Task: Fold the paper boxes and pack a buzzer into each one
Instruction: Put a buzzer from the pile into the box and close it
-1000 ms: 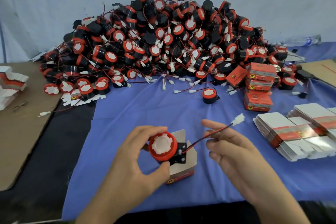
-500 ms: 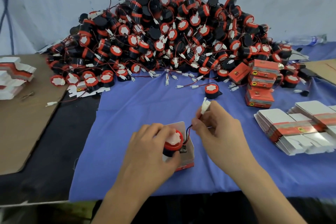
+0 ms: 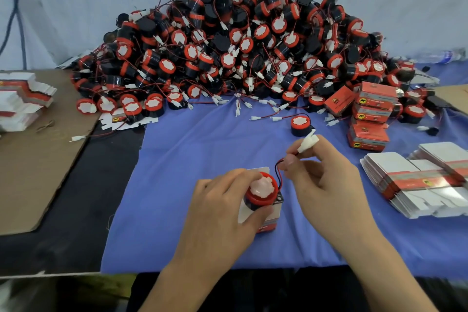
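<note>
Head view: left hand (image 3: 222, 208) curled round the buzzer (image 3: 262, 191), fingers and thumb on its black body, red-rimmed white face up. Buzzer sits in the mouth of the open paper box (image 3: 269, 225), looks only partly down; box stands on the blue cloth (image 3: 202, 149). Right hand (image 3: 326, 185) pinches the white connector (image 3: 307, 143) between thumb and fingertips, other fingers loosely curled. Red-and-black wire (image 3: 278, 172) loops from the buzzer's right side up to that pinch.

Key relation: connector is up and to the right of the box opening, on the far side from the person, wire arcing over the box's right edge — right hand owns it, left is busy on the buzzer. Judgement: the wire must fold down beside the buzzer before the back flap (image 3: 260, 169) closes; risk is wire caught under it.

Outward: loose buzzer (image 3: 300, 125) just beyond the right hand, closed red boxes (image 3: 372, 114) farther right, flat box blanks (image 3: 417, 182) at right edge, buzzer heap (image 3: 240, 45) at the back — more flats on cardboard (image 3: 30, 172) far left.
</note>
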The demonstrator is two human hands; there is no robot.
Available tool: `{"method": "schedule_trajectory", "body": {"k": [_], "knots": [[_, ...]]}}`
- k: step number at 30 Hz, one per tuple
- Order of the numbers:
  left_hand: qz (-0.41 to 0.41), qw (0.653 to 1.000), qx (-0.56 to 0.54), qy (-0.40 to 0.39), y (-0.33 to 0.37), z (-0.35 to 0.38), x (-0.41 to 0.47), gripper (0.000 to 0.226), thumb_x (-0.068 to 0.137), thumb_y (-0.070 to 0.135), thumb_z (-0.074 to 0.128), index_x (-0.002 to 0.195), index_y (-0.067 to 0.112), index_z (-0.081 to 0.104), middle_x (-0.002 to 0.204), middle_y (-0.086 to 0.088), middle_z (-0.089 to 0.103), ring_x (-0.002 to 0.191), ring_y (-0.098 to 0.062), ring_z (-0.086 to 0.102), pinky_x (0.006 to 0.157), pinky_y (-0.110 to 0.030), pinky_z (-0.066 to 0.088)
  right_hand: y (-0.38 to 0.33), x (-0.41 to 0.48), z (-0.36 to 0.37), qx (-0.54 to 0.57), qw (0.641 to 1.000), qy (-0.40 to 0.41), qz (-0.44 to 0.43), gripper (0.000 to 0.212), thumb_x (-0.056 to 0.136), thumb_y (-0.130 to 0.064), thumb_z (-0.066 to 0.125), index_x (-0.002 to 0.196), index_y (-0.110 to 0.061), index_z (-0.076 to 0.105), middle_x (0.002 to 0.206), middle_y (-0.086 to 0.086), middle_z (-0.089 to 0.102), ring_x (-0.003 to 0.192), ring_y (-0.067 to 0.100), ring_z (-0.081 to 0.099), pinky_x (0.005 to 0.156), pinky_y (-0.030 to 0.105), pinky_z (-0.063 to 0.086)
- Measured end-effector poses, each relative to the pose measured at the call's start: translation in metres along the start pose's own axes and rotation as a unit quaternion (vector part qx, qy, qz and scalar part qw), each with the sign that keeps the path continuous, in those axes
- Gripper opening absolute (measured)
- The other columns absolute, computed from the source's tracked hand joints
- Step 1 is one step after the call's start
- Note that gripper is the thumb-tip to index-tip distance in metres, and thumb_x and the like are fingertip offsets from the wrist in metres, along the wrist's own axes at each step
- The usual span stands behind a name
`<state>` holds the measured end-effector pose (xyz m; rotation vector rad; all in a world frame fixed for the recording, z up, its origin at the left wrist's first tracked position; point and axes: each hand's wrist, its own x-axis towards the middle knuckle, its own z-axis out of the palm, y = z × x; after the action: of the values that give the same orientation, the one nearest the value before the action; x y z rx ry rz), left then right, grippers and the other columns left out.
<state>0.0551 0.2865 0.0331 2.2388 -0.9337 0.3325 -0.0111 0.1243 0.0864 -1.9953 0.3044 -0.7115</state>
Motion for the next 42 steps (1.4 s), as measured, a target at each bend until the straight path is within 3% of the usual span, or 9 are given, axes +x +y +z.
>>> {"method": "schedule_trajectory", "body": {"k": [5, 9, 13, 16, 21, 27, 31, 34, 42], "knots": [[0.008, 0.999, -0.003, -0.035, -0.003, 0.005, 0.0, 0.044, 0.084, 0.055, 0.067, 0.124, 0.041, 0.055, 0.129, 0.028, 0.06, 0.103, 0.003, 0.054, 0.086, -0.03, 0.041, 0.006, -0.002, 0.005, -0.017, 1.0, -0.015, 0.019, 0.019, 0.099, -0.014, 0.063, 0.086, -0.027, 0.06, 0.082, -0.017, 0.069, 0.078, 0.004, 0.069, 0.06, 0.008, 0.044], [0.008, 0.996, 0.005, -0.091, -0.007, 0.006, 0.003, 0.043, 0.088, 0.058, 0.054, 0.127, 0.038, 0.056, 0.137, 0.025, 0.057, 0.096, -0.009, 0.059, 0.084, -0.035, 0.047, 0.009, -0.002, 0.006, -0.027, 0.999, -0.009, 0.018, 0.021, 0.099, -0.014, 0.063, 0.086, -0.029, 0.06, 0.083, -0.018, 0.068, 0.082, 0.003, 0.069, 0.062, 0.007, 0.045], [0.013, 0.995, -0.006, -0.096, -0.01, 0.003, 0.006, 0.046, 0.089, 0.056, 0.061, 0.129, 0.034, 0.059, 0.138, 0.022, 0.059, 0.112, -0.004, 0.059, 0.089, -0.031, 0.044, 0.01, -0.001, 0.006, -0.028, 1.0, 0.0, 0.014, 0.021, 0.1, -0.013, 0.063, 0.085, -0.027, 0.059, 0.082, -0.016, 0.067, 0.08, 0.003, 0.069, 0.06, 0.007, 0.043], [0.006, 0.994, -0.006, -0.106, -0.015, 0.002, 0.005, 0.045, 0.087, 0.043, 0.076, 0.127, 0.036, 0.056, 0.129, 0.022, 0.061, 0.105, -0.004, 0.057, 0.09, -0.029, 0.042, 0.01, -0.002, 0.007, -0.034, 0.999, -0.002, 0.0, 0.023, 0.099, -0.01, 0.063, 0.085, -0.027, 0.058, 0.081, -0.016, 0.067, 0.076, 0.003, 0.068, 0.059, 0.007, 0.042], [0.008, 0.994, -0.039, -0.104, -0.021, -0.004, 0.001, 0.061, 0.086, 0.037, 0.077, 0.14, 0.04, 0.05, 0.129, 0.023, 0.052, 0.113, -0.003, 0.056, 0.091, -0.026, 0.05, 0.007, -0.006, 0.01, -0.041, 0.999, -0.016, -0.03, 0.021, 0.1, -0.011, 0.062, 0.087, -0.026, 0.056, 0.085, -0.011, 0.068, 0.087, 0.007, 0.068, 0.065, 0.007, 0.045], [0.009, 0.996, -0.019, -0.092, -0.023, -0.012, -0.003, 0.05, 0.08, 0.04, 0.073, 0.127, 0.03, 0.059, 0.121, 0.02, 0.053, 0.11, -0.008, 0.053, 0.089, -0.029, 0.05, 0.004, -0.009, 0.02, -0.02, 0.998, -0.038, -0.042, 0.021, 0.099, -0.007, 0.063, 0.087, -0.023, 0.057, 0.081, -0.009, 0.067, 0.084, 0.011, 0.069, 0.066, 0.007, 0.045], [-0.011, 0.995, -0.025, -0.097, -0.022, -0.018, -0.003, 0.048, 0.075, 0.05, 0.061, 0.122, 0.039, 0.052, 0.118, 0.022, 0.048, 0.101, -0.006, 0.056, 0.08, -0.031, 0.053, 0.0, -0.011, 0.024, -0.006, 0.996, -0.044, -0.075, 0.021, 0.1, -0.005, 0.062, 0.089, -0.023, 0.057, 0.082, -0.008, 0.067, 0.082, 0.012, 0.071, 0.07, 0.007, 0.046], [-0.034, 0.995, -0.034, -0.092, -0.025, -0.021, -0.003, 0.047, 0.075, 0.047, 0.063, 0.12, 0.042, 0.05, 0.114, 0.02, 0.047, 0.094, -0.009, 0.058, 0.075, -0.033, 0.054, -0.001, -0.011, 0.027, 0.003, 0.995, -0.04, -0.094, 0.019, 0.099, -0.007, 0.063, 0.09, -0.023, 0.057, 0.082, -0.008, 0.066, 0.08, 0.012, 0.071, 0.07, 0.006, 0.046], [-0.01, 0.991, 0.015, -0.136, -0.035, -0.023, -0.005, 0.044, 0.079, 0.033, 0.071, 0.12, 0.034, 0.056, 0.124, 0.019, 0.049, 0.111, -0.009, 0.053, 0.085, -0.034, 0.054, 0.012, -0.013, 0.035, -0.039, 0.993, -0.083, -0.075, 0.018, 0.099, -0.012, 0.064, 0.089, -0.025, 0.056, 0.087, -0.018, 0.066, 0.088, 0.007, 0.07, 0.075, 0.01, 0.051]]}}
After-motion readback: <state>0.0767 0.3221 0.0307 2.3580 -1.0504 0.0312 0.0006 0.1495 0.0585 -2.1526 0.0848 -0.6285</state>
